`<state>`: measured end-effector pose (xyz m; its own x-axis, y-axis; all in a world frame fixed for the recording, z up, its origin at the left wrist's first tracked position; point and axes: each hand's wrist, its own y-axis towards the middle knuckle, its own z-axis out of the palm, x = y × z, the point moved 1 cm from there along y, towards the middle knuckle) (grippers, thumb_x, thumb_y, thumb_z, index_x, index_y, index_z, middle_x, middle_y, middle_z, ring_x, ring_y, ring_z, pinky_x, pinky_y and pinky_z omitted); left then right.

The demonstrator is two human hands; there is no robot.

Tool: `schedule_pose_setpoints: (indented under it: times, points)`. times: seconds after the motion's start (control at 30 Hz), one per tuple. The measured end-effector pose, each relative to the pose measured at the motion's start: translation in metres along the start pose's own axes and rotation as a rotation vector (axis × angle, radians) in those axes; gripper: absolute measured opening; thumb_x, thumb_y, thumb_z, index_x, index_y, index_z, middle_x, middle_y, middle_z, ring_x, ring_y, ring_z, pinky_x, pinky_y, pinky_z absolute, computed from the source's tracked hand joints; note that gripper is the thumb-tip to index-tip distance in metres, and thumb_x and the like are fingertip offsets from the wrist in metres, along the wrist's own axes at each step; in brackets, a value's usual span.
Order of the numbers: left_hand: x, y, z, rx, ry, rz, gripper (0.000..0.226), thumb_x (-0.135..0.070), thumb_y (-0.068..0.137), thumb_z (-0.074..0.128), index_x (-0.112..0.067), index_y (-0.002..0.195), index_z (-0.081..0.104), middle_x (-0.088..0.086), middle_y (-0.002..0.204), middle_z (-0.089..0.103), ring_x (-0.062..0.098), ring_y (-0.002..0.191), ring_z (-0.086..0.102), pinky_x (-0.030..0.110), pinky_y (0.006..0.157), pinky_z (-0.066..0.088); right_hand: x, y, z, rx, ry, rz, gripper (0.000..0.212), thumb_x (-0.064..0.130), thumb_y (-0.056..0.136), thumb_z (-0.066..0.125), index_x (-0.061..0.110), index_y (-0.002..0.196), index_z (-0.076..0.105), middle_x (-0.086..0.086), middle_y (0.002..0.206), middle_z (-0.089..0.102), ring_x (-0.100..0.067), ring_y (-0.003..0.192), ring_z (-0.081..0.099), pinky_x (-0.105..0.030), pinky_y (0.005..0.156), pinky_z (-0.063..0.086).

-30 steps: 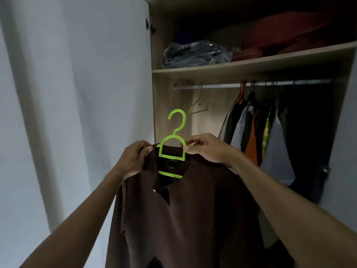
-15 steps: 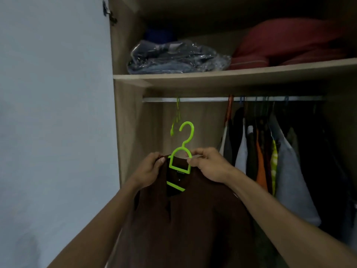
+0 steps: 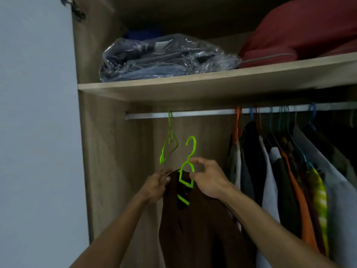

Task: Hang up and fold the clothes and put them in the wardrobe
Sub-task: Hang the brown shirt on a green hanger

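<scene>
Presently a dark brown shirt (image 3: 201,229) on a bright green plastic hanger (image 3: 186,171) is held below the metal wardrobe rail (image 3: 193,114). The hanger's neck is pinched by the right hand (image 3: 209,180); the collar is gripped by the left hand (image 3: 156,185). Snagging on the empty green hanger (image 3: 169,145) is judged possible, as is slippage of the shirt.

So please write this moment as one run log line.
brown shirt on green hanger | both hands hold it | hook below rail, not hung

Two bare forearms reach in from the near edge, no sleeves, watch or rings showing on either. The left hand (image 3: 155,185) looks slimmer than the broader right hand (image 3: 209,179).
</scene>
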<state>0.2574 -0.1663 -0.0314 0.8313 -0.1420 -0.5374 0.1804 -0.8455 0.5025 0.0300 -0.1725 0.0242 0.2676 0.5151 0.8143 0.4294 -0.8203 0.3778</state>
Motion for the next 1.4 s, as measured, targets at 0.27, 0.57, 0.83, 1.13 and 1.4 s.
schedule_pose_setpoints:
  times: [0.27,0.57,0.83,1.13,1.4]
  points:
    - [0.028,0.106,-0.076,-0.372,0.333,-0.087,0.036,-0.013,0.094,0.051,0.012,0.118,0.059,0.038,0.119,0.059,0.053,0.106,0.058,0.053,0.087,0.046,0.029,0.076,-0.016,-0.233,-0.098,0.013,0.051,0.017,0.088,0.060,0.027,0.138,0.059,-0.008,0.129,0.065,-0.027,0.105,0.068,-0.029,0.085,0.053]
    - [0.005,0.218,-0.117,-0.348,0.461,0.228,0.059,-0.040,0.099,0.033,-0.023,0.155,0.029,0.015,0.162,0.023,0.040,0.149,0.018,0.063,0.115,0.020,0.072,0.153,-0.022,-0.356,-0.380,0.011,0.040,0.025,0.089,0.059,0.009,0.126,0.060,-0.014,0.135,0.055,-0.034,0.121,0.057,-0.031,0.096,0.049]
    - [0.024,0.244,-0.099,-0.401,0.529,0.247,0.046,-0.043,0.103,0.035,-0.032,0.148,0.041,0.008,0.149,0.042,0.033,0.140,0.031,0.070,0.109,0.021,0.062,0.179,-0.015,-0.398,-0.481,0.107,0.041,0.024,0.091,0.063,0.007,0.126,0.050,-0.015,0.131,0.056,-0.033,0.117,0.060,-0.036,0.092,0.055]
    - [0.025,0.258,-0.099,-0.439,0.478,0.226,0.046,-0.052,0.103,0.024,-0.042,0.146,0.037,-0.004,0.154,0.036,0.022,0.148,0.022,0.071,0.113,0.000,0.047,0.187,-0.008,-0.369,-0.581,0.148,0.044,0.021,0.088,0.066,0.006,0.128,0.056,-0.011,0.128,0.060,-0.030,0.113,0.063,-0.030,0.082,0.056]
    - [0.021,0.259,-0.100,-0.390,0.514,0.178,0.050,-0.053,0.104,0.020,-0.044,0.152,0.024,-0.004,0.165,0.014,0.025,0.153,0.008,0.071,0.114,-0.006,0.066,0.174,0.007,-0.407,-0.921,0.078,0.046,0.034,0.093,0.059,0.018,0.136,0.051,-0.009,0.139,0.044,-0.033,0.127,0.048,-0.044,0.095,0.049]
